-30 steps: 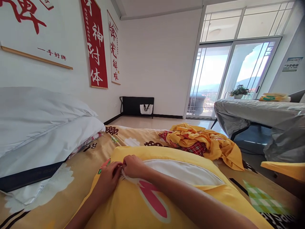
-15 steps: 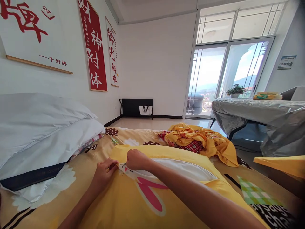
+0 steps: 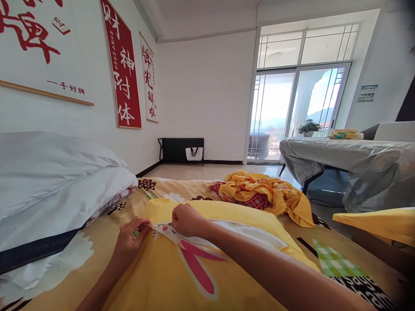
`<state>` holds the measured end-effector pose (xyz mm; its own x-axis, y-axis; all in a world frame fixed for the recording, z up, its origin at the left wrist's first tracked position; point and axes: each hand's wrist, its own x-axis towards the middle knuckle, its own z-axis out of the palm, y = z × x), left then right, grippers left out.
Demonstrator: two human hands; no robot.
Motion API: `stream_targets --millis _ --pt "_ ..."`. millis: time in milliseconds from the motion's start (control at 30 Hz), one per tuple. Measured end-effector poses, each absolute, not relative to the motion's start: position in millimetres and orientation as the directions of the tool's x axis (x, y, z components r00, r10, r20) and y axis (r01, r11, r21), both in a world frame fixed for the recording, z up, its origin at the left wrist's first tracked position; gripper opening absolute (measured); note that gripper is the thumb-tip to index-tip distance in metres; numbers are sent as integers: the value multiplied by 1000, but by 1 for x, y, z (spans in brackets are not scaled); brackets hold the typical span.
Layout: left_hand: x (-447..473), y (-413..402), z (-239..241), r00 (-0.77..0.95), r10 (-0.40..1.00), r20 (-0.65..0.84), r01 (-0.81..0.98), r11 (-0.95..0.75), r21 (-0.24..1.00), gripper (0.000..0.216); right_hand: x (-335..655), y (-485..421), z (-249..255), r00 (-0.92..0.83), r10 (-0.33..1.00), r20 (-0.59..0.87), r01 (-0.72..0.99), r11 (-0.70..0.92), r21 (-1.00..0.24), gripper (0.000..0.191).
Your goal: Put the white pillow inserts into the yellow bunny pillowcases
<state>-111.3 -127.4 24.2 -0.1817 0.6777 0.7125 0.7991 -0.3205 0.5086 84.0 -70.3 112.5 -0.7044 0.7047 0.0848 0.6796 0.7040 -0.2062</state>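
Note:
A yellow pillowcase point(image 3: 155, 276) with a pink-eared rabbit print lies in front of me, with a white pillow point(image 3: 233, 229) showing through its long slit. At the slit's left end, my left hand point(image 3: 131, 235) pinches the pillowcase's edge between thumb and fingers. Close to its right, my right hand point(image 3: 186, 219) is closed in a fist over the slit's edge, and whatever its fingertips grip is hidden beneath it. My right forearm crosses over the opening.
White pillows point(image 3: 65, 172) are stacked at left, above a dark band point(image 3: 42, 248). Crumpled yellow cloth point(image 3: 259, 185) lies at the patterned bed's far edge. Another yellow piece of fabric point(image 3: 379, 222) is at right. Beyond stands a table under a silver cover point(image 3: 324, 149).
The view has turned slightly, shifting the room leftward and down. My right hand has moved a little rightward along the slit, away from my left hand, which still pinches the corner.

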Motion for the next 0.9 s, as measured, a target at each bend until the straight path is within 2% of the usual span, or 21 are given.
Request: stream_targets --millis 133,267,433,633,800,900 --pt "-111 -129 22 -181 669 721 797 -329 506 34 90 -72 92 -708 692 141 638 712 -293 26" --pt "-115 -129 16 -157 657 737 823 -326 466 33 97 -72 81 -720 682 126 649 727 -224 25" --pt "-118 -130 10 -147 653 743 836 -320 446 34 113 -72 97 -711 702 39 684 703 -193 25" --pt "-111 -135 21 -198 694 692 741 -356 570 36 145 -66 117 -670 742 -20 729 654 -202 23" --pt "-117 -131 17 -208 765 609 745 -279 605 35 172 -62 117 -647 759 -75 750 615 -243 21" --pt "-117 -126 15 -203 799 567 806 -192 559 30 179 -64 113 -644 762 -74 751 610 -252 21"
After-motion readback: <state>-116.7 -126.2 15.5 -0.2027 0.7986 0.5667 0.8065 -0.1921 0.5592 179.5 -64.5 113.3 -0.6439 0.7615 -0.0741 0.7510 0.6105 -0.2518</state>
